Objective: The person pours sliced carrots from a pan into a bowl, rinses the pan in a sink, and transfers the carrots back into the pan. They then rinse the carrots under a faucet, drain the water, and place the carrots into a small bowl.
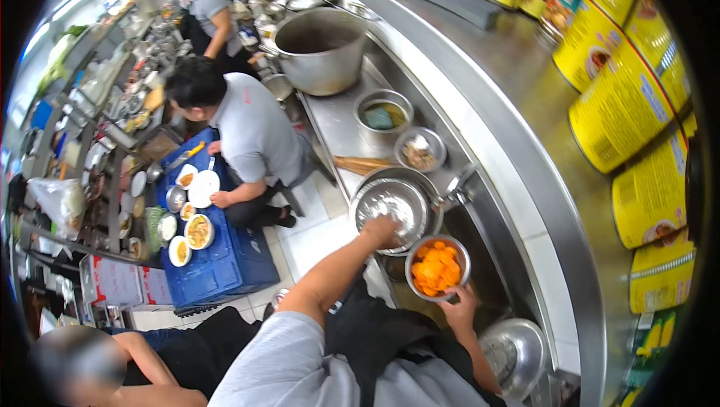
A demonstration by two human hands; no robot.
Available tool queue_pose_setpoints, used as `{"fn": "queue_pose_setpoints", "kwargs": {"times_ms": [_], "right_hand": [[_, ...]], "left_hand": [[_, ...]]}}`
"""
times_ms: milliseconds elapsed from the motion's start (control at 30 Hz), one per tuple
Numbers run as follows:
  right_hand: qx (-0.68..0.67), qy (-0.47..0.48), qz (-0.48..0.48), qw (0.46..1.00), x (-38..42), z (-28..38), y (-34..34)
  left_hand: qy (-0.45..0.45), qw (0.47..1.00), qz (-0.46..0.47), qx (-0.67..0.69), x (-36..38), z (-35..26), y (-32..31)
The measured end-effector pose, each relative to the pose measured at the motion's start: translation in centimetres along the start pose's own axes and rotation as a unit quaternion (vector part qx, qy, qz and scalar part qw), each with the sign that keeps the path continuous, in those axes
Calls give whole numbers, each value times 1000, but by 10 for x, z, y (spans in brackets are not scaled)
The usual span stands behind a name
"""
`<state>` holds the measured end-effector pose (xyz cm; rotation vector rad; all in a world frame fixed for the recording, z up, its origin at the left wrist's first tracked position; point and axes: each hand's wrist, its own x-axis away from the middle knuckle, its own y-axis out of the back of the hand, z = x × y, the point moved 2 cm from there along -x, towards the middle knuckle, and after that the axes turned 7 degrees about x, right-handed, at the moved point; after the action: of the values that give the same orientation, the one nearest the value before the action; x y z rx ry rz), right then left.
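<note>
My left hand (383,232) reaches down into a wide metal bowl (362,201) in the sink area, over its shiny inside. Its fingers are blurred against the metal. My right hand (458,306) grips the near rim of a smaller metal bowl filled with orange slices (436,266) that look like carrot. This bowl sits tilted beside the wide one, to its lower right. A faucet (456,192) stands just beyond both bowls.
Behind the wide bowl are wooden sticks (362,164), a bowl of food pieces (421,149), a pot with liquid (383,116) and a big stockpot (318,58). A metal basin (514,354) lies at lower right. Yellow cans (621,111) line the shelf. A person (255,122) sits by blue crates (217,272).
</note>
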<state>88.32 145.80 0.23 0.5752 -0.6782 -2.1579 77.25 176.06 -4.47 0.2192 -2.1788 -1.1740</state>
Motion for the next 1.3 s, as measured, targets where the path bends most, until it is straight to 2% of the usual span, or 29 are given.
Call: {"fn": "queue_pose_setpoints", "kwargs": {"times_ms": [33, 67, 233, 300, 333, 400, 467, 533, 600, 667, 733, 833, 867, 900, 933, 967, 1033, 1100, 1300], "right_hand": [[6, 5, -5, 1000, -1, 3, 0], [9, 12, -9, 1000, -2, 8, 1], [-13, 11, -31, 999, -2, 5, -5], [0, 21, -29, 999, 0, 4, -3], [15, 29, -27, 999, -2, 6, -3], [16, 40, -40, 998, -4, 3, -6], [23, 41, -54, 997, 0, 2, -7], [9, 2, -20, 1000, 2, -1, -4], [7, 15, -18, 1000, 1, 0, -2], [6, 16, -22, 1000, 1, 1, 0], [10, -5, -16, 1000, 0, 2, 4], [25, -3, -11, 1000, 6, 2, 8], [41, 15, -14, 999, 3, 3, 5], [22, 17, -16, 999, 4, -2, 1], [1, 18, -19, 1000, 5, -9, -4], [-21, 22, -25, 999, 3, -15, -10], [-35, 13, -45, 998, 5, -9, -14], [26, 7, -13, 1000, 3, 3, 0], [1, 32, -37, 999, -2, 17, 1]], "left_hand": [[15, 1000, 17, -10, -3, 3, -3], [-15, 1000, 16, -12, -16, 19, -19], [-12, 998, 60, 19, -9, 28, -11], [-41, 993, 93, 59, -7, 28, -10], [-41, 993, 90, 57, -10, 31, -13], [-98, 989, 72, 82, -21, 41, -27], [-93, 989, 83, 76, -28, 42, -34], [-98, 988, 114, 41, -28, 37, -29], [-115, 983, 138, -37, -22, 31, -17], [-77, 984, 162, -21, -35, 47, -30], [-18, 992, 119, -35, -18, 39, -11], [-28, 991, 84, -96, -39, 57, -33], [12, 989, 109, -96, -28, 44, -16], [38, 994, 97, -28, -29, 51, -19], [13, 994, 57, -91, -42, 64, -37], [12, 991, 102, -89, -39, 56, -25], [75, 984, 147, -70, -23, 39, 0], [58, 983, 154, -77, -24, 32, -1], [43, 982, 176, -60, -21, 33, 3]]}}
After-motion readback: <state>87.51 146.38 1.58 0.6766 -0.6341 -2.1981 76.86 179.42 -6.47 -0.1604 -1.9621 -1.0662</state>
